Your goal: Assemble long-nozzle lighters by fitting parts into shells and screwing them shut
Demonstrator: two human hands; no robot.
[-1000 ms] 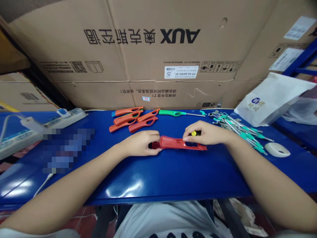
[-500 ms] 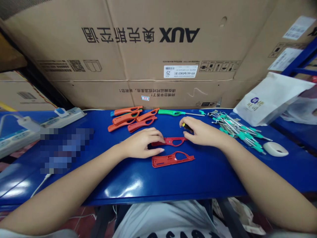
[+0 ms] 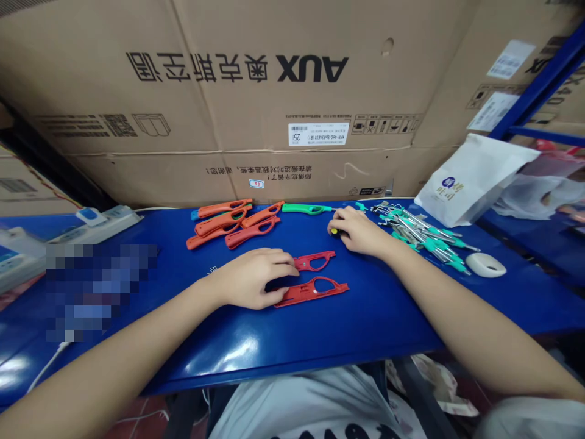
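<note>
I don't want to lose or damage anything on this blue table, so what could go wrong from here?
The left hand overlaps the farther red piece and the nearer red piece, so lifting it might drag one out of place. Small metal-looking bits lie beside that hand, which could sweep them aside. The right hand, gripping a yellow-ended item, is close to the green handle and might nudge it.
</note>
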